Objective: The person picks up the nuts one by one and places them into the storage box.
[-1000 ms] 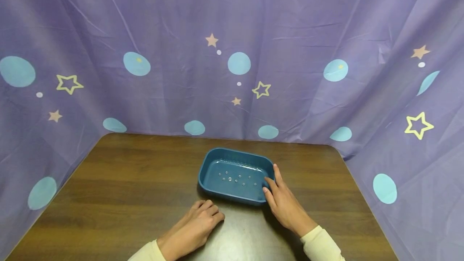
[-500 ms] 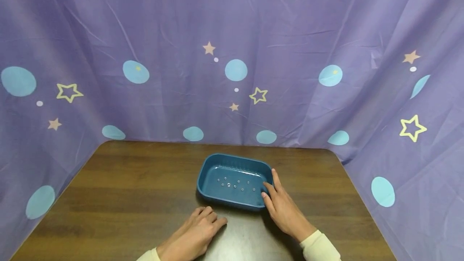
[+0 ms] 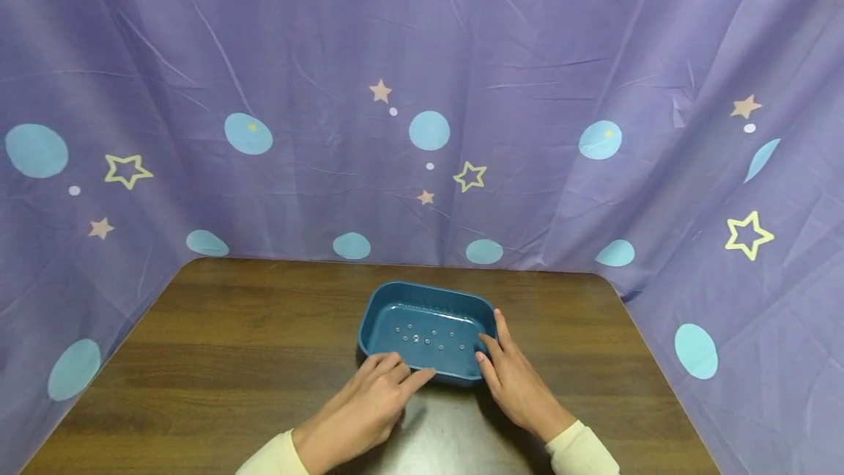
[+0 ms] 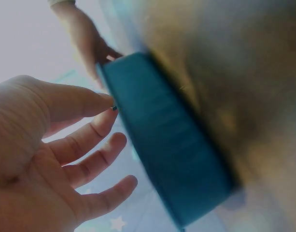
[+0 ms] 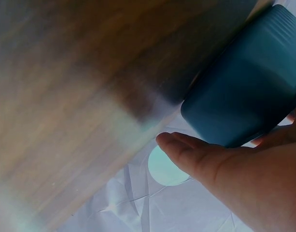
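A blue rectangular tray (image 3: 428, 297) stands on the table, with several small shiny ring-like pieces, apparently metal nuts (image 3: 416, 339), scattered over its floor. My left hand (image 3: 369, 405) is at the tray's near rim. In the left wrist view, its thumb and index finger pinch a tiny dark metallic piece, apparently a nut (image 4: 114, 108), while the other fingers are spread. My right hand (image 3: 521, 387) holds the tray's right end, some fingers inside the rim and others along the outside. The right wrist view shows the tray's outer wall (image 5: 249, 82) beside that hand.
The brown wooden table (image 3: 231, 358) extends around the tray on all sides. A purple curtain (image 3: 310, 189) with stars and blue dots hangs behind and at both sides of it.
My left hand has risen from the table in front of the tray and moved forward and right to its near rim. The right hand keeps its hold. The head view has tilted up slightly.
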A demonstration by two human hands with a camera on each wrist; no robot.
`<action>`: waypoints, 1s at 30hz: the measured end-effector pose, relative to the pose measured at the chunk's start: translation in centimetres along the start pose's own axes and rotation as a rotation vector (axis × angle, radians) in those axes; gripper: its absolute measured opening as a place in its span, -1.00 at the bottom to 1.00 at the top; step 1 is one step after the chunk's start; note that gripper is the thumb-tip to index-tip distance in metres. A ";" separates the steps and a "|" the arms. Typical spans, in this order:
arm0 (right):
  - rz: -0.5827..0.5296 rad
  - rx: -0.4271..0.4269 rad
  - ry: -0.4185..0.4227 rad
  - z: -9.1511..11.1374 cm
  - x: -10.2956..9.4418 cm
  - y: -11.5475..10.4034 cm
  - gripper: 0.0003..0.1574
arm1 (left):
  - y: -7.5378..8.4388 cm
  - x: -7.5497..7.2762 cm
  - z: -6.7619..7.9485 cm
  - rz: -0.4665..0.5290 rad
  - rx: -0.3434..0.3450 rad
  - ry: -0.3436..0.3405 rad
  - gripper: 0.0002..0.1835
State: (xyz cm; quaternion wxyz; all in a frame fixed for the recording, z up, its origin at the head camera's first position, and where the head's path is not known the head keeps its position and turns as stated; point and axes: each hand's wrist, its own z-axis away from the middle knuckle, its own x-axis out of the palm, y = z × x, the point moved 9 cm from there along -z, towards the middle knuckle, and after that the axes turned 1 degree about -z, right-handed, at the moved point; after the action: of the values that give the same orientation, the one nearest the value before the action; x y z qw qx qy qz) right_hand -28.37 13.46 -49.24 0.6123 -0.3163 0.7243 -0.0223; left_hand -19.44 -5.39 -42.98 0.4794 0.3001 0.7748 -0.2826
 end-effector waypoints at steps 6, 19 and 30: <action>-0.002 -0.023 0.026 0.0 -0.3 -0.2 -0.41 | -1.4 -1.3 -2.3 -0.006 -0.001 0.052 -0.21; -0.007 -0.038 0.030 0.4 -0.2 -0.3 -0.44 | -2.7 1.0 -6.0 -0.044 0.034 0.017 -0.21; 0.021 -0.012 0.025 0.2 -0.1 0.0 -0.42 | -3.8 3.9 -8.4 -0.050 0.031 -0.035 -0.22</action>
State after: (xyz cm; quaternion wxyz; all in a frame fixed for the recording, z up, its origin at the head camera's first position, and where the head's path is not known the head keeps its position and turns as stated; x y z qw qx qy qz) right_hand -28.15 13.60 -49.19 0.6015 -0.3121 0.7352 -0.0155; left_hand -28.48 -1.05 -42.81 0.4809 0.2829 0.7692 -0.3115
